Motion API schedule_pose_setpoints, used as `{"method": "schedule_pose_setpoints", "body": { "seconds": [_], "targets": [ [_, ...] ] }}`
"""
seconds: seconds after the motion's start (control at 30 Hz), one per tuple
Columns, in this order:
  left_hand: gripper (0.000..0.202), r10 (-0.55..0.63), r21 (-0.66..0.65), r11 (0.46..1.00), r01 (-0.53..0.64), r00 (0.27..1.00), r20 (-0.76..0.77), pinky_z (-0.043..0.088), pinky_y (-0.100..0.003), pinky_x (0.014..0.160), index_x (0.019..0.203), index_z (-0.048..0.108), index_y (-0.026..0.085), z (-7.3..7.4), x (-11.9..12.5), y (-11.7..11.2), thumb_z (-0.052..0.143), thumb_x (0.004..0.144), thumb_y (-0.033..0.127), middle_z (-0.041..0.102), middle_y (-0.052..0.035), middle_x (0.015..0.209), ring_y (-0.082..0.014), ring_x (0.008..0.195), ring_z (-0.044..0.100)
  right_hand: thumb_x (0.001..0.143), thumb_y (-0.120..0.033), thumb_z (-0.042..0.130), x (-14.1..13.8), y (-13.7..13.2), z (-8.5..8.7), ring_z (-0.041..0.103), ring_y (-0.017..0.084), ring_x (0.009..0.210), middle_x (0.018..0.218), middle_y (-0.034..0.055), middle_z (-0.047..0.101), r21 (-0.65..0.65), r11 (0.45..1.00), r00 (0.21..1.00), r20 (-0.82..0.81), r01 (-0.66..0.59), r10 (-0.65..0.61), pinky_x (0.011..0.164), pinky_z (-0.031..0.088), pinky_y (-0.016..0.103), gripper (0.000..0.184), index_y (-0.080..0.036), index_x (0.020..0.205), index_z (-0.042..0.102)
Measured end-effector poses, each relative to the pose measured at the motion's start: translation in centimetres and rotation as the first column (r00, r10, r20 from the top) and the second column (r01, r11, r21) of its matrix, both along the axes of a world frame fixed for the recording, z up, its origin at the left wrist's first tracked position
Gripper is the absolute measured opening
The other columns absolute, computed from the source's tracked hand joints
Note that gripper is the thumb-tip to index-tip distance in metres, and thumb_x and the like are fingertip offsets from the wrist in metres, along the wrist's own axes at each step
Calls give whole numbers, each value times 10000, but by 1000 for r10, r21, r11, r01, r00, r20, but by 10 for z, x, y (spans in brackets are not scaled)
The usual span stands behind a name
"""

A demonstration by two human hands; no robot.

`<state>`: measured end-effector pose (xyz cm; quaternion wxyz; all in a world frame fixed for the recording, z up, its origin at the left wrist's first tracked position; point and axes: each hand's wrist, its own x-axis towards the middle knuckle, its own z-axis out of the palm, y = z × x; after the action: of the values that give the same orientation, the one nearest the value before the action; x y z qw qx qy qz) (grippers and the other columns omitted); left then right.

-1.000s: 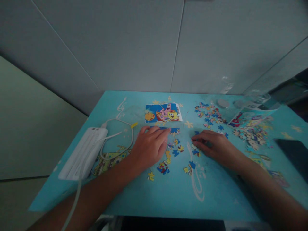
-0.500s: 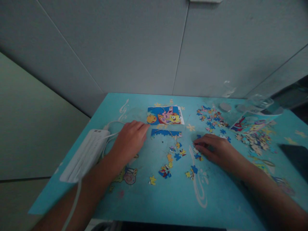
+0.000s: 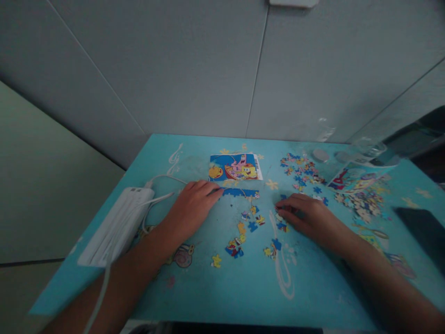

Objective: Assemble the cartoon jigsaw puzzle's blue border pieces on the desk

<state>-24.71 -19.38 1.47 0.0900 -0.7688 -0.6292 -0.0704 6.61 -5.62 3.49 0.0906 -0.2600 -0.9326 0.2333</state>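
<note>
My left hand [image 3: 193,206] lies flat on the turquoise table [image 3: 243,287], fingers stretched toward the left end of a blue joined strip of puzzle pieces [image 3: 241,192]. My right hand [image 3: 306,214] rests palm down to the right, its fingertips curled over loose puzzle pieces [image 3: 282,223]; whether it grips one is hidden. Between the hands lie several scattered pieces [image 3: 243,229]. A small cartoon reference picture [image 3: 235,167] sits just behind the strip.
A white power strip [image 3: 114,225] with a cable lies at the left edge. A heap of pieces [image 3: 302,169] and a second pile [image 3: 363,204] lie at the right, by a clear plastic container [image 3: 361,162]. A dark flat object [image 3: 422,225] is at far right.
My left hand swung left off the strip toward the cable, then came back right, fingertips at the strip's left end. My right hand stayed almost still.
</note>
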Motion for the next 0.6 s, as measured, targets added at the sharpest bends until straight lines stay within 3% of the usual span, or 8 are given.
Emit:
{"method": "schedule_pose_setpoints", "body": {
  "seconds": [0.6],
  "targets": [
    [264,4,-42,999,-4,1000,8,461,-446,886,1190,658,216,6,6,-3,562,954,146,648,-72,1137,-273,1046,568,998,-310,531,-1,-2,1,646,206,888,957,57,677,24,999,999,-10,-46,46,804,511,345,228,-253,1137,703]
  ]
}}
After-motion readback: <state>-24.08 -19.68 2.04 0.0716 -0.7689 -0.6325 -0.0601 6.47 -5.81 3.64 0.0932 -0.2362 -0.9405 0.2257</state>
